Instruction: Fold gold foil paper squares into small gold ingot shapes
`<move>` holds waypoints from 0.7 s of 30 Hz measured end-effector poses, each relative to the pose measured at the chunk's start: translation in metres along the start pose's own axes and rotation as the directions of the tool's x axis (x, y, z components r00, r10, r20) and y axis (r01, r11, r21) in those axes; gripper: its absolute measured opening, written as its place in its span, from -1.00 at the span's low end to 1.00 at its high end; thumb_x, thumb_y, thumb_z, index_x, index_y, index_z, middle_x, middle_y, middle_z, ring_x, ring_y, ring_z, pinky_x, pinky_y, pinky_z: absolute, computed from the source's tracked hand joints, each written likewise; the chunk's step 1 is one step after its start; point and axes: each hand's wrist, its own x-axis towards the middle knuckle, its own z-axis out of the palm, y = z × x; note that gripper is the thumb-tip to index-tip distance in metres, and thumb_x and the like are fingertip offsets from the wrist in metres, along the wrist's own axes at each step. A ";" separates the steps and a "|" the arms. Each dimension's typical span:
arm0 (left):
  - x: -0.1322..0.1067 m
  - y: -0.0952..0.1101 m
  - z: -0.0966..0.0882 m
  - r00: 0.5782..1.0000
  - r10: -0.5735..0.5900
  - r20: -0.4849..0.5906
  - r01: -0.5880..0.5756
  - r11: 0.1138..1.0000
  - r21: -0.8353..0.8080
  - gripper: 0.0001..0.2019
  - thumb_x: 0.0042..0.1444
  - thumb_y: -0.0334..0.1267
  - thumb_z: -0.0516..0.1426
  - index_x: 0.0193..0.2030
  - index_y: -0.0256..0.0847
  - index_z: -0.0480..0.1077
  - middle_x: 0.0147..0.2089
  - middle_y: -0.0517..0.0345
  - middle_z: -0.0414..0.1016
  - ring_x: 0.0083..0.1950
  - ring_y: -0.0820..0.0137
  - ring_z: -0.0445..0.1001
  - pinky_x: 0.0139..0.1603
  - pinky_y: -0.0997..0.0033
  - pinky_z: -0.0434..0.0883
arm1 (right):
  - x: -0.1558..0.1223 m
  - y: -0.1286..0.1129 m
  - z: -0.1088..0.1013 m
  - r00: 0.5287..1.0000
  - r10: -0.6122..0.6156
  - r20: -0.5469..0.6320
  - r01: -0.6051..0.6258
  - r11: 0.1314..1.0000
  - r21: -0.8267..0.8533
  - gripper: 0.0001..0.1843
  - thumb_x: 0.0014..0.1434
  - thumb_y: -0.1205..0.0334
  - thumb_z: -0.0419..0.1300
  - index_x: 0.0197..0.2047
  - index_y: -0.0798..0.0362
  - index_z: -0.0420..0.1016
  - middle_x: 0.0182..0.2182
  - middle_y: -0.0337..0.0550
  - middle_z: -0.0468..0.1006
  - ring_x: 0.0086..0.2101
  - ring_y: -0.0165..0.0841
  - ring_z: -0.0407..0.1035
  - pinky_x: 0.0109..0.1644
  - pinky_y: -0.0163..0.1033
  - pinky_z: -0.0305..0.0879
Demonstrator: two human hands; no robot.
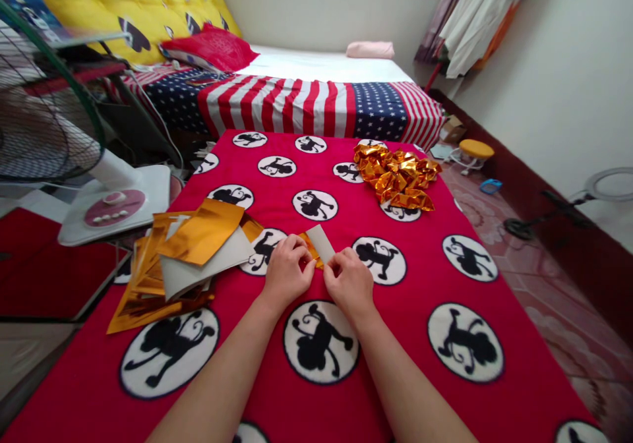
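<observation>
Possibly, the gold-faced paper (322,244) at twelve o'clock could crease crooked if the left hand (291,265) and right hand (350,281), both seemingly pinching its near edge, pull unevenly; the loose gold-sheet pile (202,233), at its nine o'clock, could slide if brushed.

Desk cloth (420,285), centre and foreground: deep crimson-pink, printed with black-edged white discs, each bearing a black monkey figure. Small paper (320,240), centre: metallic gold and pale grey. Paper pile (202,232), left: metallic gold, some faces pale grey. Crumpled foil (398,176), upper right: shiny orange-gold. Bedspread (277,105), top centre: red-and-white stripes, navy panels with white stars. Bed sheet (306,64): white. Pillow (370,50): pale pink. Cushion (217,47), upper left: red. Fan (111,166), left: green rim, white base, pink disc. Stool (477,148), right: orange-yellow seat. Floor (524,258): pinkish.
</observation>
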 end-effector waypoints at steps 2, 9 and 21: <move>0.000 0.000 0.000 1.000 -0.006 -0.008 0.006 1.000 0.006 -0.88 0.03 -0.36 0.18 -0.49 -0.19 0.34 -0.23 0.09 0.37 -0.13 0.27 0.39 -0.04 0.18 0.38 | 0.000 -0.001 -0.001 1.000 0.001 0.001 -0.001 1.000 -0.007 -0.85 0.11 0.28 0.19 -0.49 0.03 0.40 -0.39 -0.23 0.40 -0.42 -0.42 0.30 -0.37 -0.30 0.07; 0.000 0.004 0.000 1.000 -0.015 -0.020 0.015 1.000 0.004 -0.87 0.02 -0.37 0.18 -0.50 -0.18 0.33 -0.25 0.09 0.36 -0.13 0.26 0.39 -0.03 0.17 0.38 | -0.001 -0.002 -0.001 1.000 0.005 -0.009 -0.005 1.000 -0.010 -0.87 0.09 0.30 0.19 -0.49 0.03 0.39 -0.40 -0.24 0.39 -0.41 -0.43 0.30 -0.38 -0.30 0.06; -0.001 0.003 0.000 0.998 -0.055 -0.005 0.055 0.998 -0.021 -0.91 -0.01 -0.39 0.20 -0.37 -0.14 0.37 -0.24 0.12 0.39 -0.13 0.25 0.39 -0.04 0.18 0.36 | -0.001 -0.001 0.000 1.000 0.005 -0.006 -0.005 1.000 0.011 -0.86 0.10 0.29 0.18 -0.49 0.03 0.37 -0.40 -0.24 0.39 -0.41 -0.43 0.30 -0.36 -0.31 0.08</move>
